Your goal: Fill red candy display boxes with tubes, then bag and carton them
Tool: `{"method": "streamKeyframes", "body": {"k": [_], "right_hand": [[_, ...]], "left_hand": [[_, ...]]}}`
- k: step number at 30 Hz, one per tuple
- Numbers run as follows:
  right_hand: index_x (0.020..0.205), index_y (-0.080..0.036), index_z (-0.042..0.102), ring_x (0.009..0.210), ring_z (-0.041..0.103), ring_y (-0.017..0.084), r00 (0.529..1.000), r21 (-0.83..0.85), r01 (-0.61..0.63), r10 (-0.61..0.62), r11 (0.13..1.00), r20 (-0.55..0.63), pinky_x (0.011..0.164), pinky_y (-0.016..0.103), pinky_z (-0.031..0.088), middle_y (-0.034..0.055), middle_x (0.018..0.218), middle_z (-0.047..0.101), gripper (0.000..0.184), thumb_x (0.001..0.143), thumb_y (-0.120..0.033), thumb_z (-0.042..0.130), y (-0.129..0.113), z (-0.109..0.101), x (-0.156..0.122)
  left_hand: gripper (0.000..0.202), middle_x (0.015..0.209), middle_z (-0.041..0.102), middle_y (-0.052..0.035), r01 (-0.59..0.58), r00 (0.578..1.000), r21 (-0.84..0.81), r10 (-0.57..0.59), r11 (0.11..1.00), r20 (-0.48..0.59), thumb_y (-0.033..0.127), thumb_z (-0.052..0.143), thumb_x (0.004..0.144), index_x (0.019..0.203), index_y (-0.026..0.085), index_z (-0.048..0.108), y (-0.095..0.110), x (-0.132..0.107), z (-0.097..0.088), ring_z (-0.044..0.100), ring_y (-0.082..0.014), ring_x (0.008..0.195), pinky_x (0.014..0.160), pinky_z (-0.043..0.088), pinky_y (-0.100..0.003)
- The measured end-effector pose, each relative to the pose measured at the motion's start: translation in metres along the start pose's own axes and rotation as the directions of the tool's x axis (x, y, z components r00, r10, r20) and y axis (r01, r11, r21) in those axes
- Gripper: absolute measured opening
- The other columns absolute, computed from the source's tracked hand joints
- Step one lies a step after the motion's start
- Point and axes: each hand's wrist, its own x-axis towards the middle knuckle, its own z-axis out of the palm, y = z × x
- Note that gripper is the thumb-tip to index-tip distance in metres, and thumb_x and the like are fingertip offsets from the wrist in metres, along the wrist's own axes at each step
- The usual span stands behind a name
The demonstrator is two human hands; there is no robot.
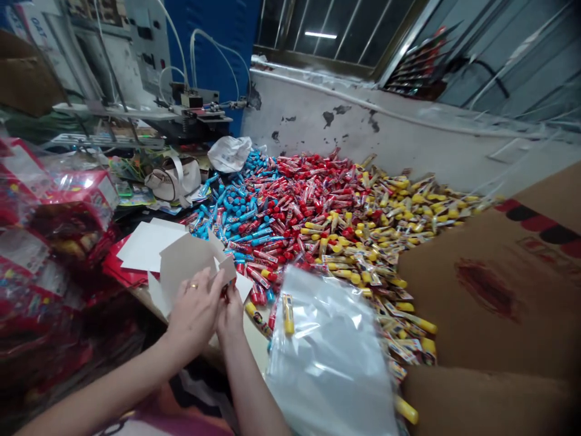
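A grey-white cardboard box (pixel 184 260) with its flaps standing out is between my hands, partly folded. My left hand (pixel 195 306) wears a ring and presses on the box's near side with fingers bent over it. Close beside it, my right hand (pixel 231 312) is curled around the box's right end; its fingertips are partly hidden. Flat white card pieces (pixel 147 242) lie just beyond the box, on something red. To the right is a stack of clear plastic bags (pixel 331 357) with one yellow-capped tube (pixel 288 313) on top.
A large heap of wrapped tubes, blue (pixel 236 206), red (pixel 313 181) and yellow (pixel 403 206), spreads toward the wall. An open brown carton (pixel 494 290) stands at right. Red plastic-wrapped packs (pixel 68 206) are piled at left. A white handbag (pixel 175 178) sits near a machine (pixel 190 100).
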Motion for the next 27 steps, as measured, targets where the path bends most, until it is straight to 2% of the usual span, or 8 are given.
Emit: {"method": "streamKeyframes", "body": {"k": [4, 7, 12, 17, 19, 21, 23, 27], "right_hand": [[0.098, -0.026, 0.063, 0.107, 0.064, 0.017, 0.995, 0.159, -0.062, 0.074, 0.985, -0.068, 0.100, 0.037, 0.048, 0.0010, 0.103, 0.072, 0.023, 0.077, -0.033, 0.059, 0.000, 0.001, -0.012], [0.090, -0.025, 0.065, 0.107, 0.064, 0.020, 0.990, 0.179, -0.109, 0.123, 0.978, -0.072, 0.102, 0.041, 0.046, 0.0019, 0.096, 0.073, 0.020, 0.077, -0.036, 0.055, 0.005, -0.004, -0.015], [0.086, -0.025, 0.064, 0.098, 0.067, 0.021, 0.984, 0.137, -0.062, 0.084, 0.989, -0.158, 0.096, 0.042, 0.049, 0.0015, 0.090, 0.072, 0.019, 0.074, -0.037, 0.057, 0.016, -0.036, -0.015], [0.113, -0.030, 0.056, 0.101, 0.063, 0.019, 0.917, -0.316, 0.040, -0.161, 0.948, -0.366, 0.090, 0.036, 0.049, 0.0005, 0.105, 0.068, 0.041, 0.073, -0.033, 0.065, -0.029, -0.063, -0.032], [0.126, -0.030, 0.051, 0.120, 0.052, 0.020, 0.905, -0.563, 0.152, -0.343, 0.812, -0.251, 0.102, 0.037, 0.040, 0.0025, 0.130, 0.058, 0.058, 0.072, -0.036, 0.070, -0.059, -0.057, -0.035], [0.129, -0.028, 0.052, 0.130, 0.045, 0.023, 0.960, -0.604, 0.231, -0.280, 0.763, 0.014, 0.108, 0.038, 0.035, 0.0040, 0.140, 0.051, 0.065, 0.070, -0.041, 0.074, -0.082, -0.044, -0.031], [0.127, -0.025, 0.055, 0.131, 0.044, 0.024, 0.979, -0.523, 0.200, -0.152, 0.828, 0.134, 0.109, 0.040, 0.035, 0.0052, 0.135, 0.055, 0.063, 0.072, -0.051, 0.070, -0.094, -0.029, -0.023], [0.124, -0.022, 0.060, 0.125, 0.051, 0.025, 0.986, -0.341, -0.007, 0.064, 0.940, 0.156, 0.105, 0.043, 0.039, 0.0076, 0.117, 0.067, 0.070, 0.076, -0.073, 0.053, -0.101, -0.016, -0.018]], "left_hand": [[0.052, 0.106, 0.062, -0.0194, 0.134, 0.988, 0.099, -0.141, 0.986, 0.061, 0.036, 0.033, 0.096, 0.143, 0.014, 0.041, -0.020, 0.013, 0.029, 0.059, -0.0318, 0.097, 0.086, 0.040, -0.043], [0.053, 0.104, 0.064, -0.0165, 0.191, 0.967, -0.034, -0.182, 0.981, 0.176, 0.041, 0.027, 0.097, 0.143, 0.017, 0.039, -0.036, 0.020, 0.048, 0.062, -0.0280, 0.092, 0.077, 0.043, -0.035], [0.048, 0.095, 0.072, -0.0103, 0.189, 0.889, -0.430, 0.032, 0.883, 0.458, 0.042, 0.026, 0.097, 0.102, 0.020, 0.069, -0.045, 0.031, 0.082, 0.066, -0.0242, 0.090, 0.075, 0.044, -0.029], [0.052, 0.105, 0.072, -0.0111, 0.094, 0.885, -0.438, 0.126, 0.894, 0.447, 0.052, 0.030, 0.095, 0.114, 0.021, 0.067, -0.035, 0.036, 0.086, 0.065, -0.0269, 0.096, 0.078, 0.044, -0.030], [0.053, 0.106, 0.072, -0.0112, -0.012, 0.871, -0.395, 0.204, 0.919, 0.448, 0.055, 0.031, 0.094, 0.118, 0.024, 0.066, -0.032, 0.038, 0.080, 0.065, -0.0283, 0.097, 0.078, 0.044, -0.031], [0.052, 0.100, 0.073, -0.0112, -0.145, 0.830, -0.359, 0.311, 0.922, 0.463, 0.054, 0.031, 0.093, 0.114, 0.024, 0.068, -0.031, 0.043, 0.073, 0.066, -0.0285, 0.092, 0.075, 0.044, -0.031], [0.050, 0.095, 0.073, -0.0105, -0.257, 0.777, -0.348, 0.407, 0.901, 0.481, 0.053, 0.032, 0.093, 0.110, 0.025, 0.070, -0.031, 0.050, 0.066, 0.066, -0.0274, 0.087, 0.071, 0.043, -0.030], [0.049, 0.092, 0.074, -0.0091, -0.350, 0.723, -0.328, 0.476, 0.877, 0.501, 0.051, 0.031, 0.094, 0.116, 0.028, 0.068, -0.034, 0.065, 0.059, 0.067, -0.0255, 0.081, 0.067, 0.042, -0.029]]}}
